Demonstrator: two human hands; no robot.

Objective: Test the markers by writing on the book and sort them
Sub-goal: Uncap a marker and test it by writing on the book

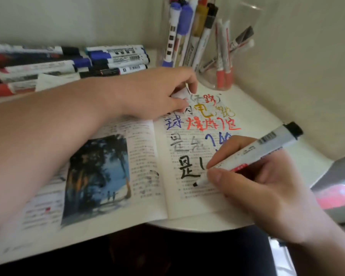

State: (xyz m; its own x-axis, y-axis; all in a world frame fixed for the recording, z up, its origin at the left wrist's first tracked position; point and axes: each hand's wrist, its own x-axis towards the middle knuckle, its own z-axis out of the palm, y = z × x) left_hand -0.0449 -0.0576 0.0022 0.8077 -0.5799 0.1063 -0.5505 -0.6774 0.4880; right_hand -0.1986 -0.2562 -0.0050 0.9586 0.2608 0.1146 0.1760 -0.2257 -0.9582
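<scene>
- The right hand (257, 186) is gripping a marker (267, 144) in a writing hold. Thumb and fingers are curled round the lower barrel, close to the nib, and the black end is pointing up and to the right.
- The left hand (153, 92) is resting on the top of the book (187, 204) near the spine. Its fingers are curled round a small white piece (180, 94). Whether that is the marker's cap or a scrap of paper, I cannot tell.
- The marker's tip is touching the right-hand page, just below and right of a fresh black character (187, 168). The ink is looking dark and full, so this one is probably working.
- The marker is likely handling as a light, stiff plastic tube with a smooth, slightly slippery barrel. Holding it low near the nib is giving control, and only light pressure should be needed on the soft tip.
- The book is lying open on the bench (267, 116), its front edge hanging over the rim. The thin pages are likely to curl or slide, so the left hand pinning them is helping.
- A row of markers (116, 56) is lying flat behind the book on the left.
- More are standing in a clear cup (187, 36), with red-ended ones in a second clear cup (223, 62) beside it. These cups are probably light and easy to tip.
</scene>
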